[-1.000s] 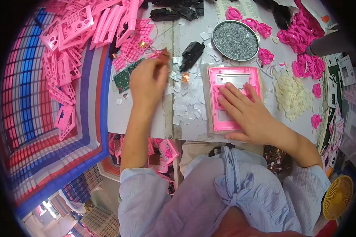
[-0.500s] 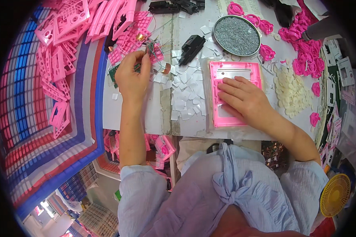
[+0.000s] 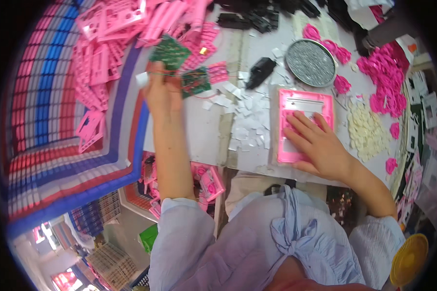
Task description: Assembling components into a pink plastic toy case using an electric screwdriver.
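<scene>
My left hand (image 3: 164, 92) is raised over the left of the table, its fingers closed at the lower edge of a green circuit board (image 3: 171, 52). Thin red wires run from the hand past a second green board (image 3: 195, 81), which is close to the hand; whether the two are joined I cannot tell. A small white piece (image 3: 142, 79) shows at the hand's left side. My right hand (image 3: 320, 148) lies spread on a pink plastic housing (image 3: 282, 136), which has pale panels and a metal rod inside. The housing rests on a clear plastic sheet.
A round tin of small screws (image 3: 310, 63) stands beyond the housing. White squares (image 3: 250, 116), a black plastic part (image 3: 261, 72), cream discs (image 3: 366, 131) and pink coiled parts (image 3: 386, 80) lie around. At left, a striped crate (image 3: 116, 111) holds pink frames (image 3: 99, 63).
My left hand has lifted a green circuit board with wires from among the pink keypads. My right hand has stayed on the housing, fingers now more spread. The whole view has shifted.
</scene>
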### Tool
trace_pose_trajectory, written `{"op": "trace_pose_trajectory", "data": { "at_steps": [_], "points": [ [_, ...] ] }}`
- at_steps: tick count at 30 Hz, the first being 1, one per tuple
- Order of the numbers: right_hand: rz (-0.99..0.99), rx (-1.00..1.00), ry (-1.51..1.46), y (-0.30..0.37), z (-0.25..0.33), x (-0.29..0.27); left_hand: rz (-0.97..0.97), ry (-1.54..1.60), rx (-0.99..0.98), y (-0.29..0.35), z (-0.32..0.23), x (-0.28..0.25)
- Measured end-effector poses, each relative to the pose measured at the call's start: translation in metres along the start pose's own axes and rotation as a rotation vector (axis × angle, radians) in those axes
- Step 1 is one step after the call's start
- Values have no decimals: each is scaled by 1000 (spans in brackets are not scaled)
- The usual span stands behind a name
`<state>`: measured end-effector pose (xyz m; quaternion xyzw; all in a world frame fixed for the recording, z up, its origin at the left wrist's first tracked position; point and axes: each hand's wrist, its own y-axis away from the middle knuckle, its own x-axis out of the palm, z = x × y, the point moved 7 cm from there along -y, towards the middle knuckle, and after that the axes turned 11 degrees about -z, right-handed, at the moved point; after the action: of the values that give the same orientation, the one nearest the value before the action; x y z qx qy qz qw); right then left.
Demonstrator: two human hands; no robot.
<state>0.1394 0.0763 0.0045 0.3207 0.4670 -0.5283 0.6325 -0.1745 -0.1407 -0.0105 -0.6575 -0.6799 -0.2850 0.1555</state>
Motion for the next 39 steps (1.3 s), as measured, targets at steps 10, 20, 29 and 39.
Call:
{"op": "trace_pose_trajectory", "data": {
  "at_steps": [10,20,29,39],
  "points": [
    [-664,60,-415,-26,5,-76,224,-379,9,121,8,35],
    [-560,535,-2032,-60,10,-9,662,-883,1166,216,-3,82],
    [-328,561,-1617,-56,1,-28,559,-478,-82,191,23,47],
    [-59,492,-1520,-32,-10,-5,569,-213,-495,187,52,30]
  ]
}}
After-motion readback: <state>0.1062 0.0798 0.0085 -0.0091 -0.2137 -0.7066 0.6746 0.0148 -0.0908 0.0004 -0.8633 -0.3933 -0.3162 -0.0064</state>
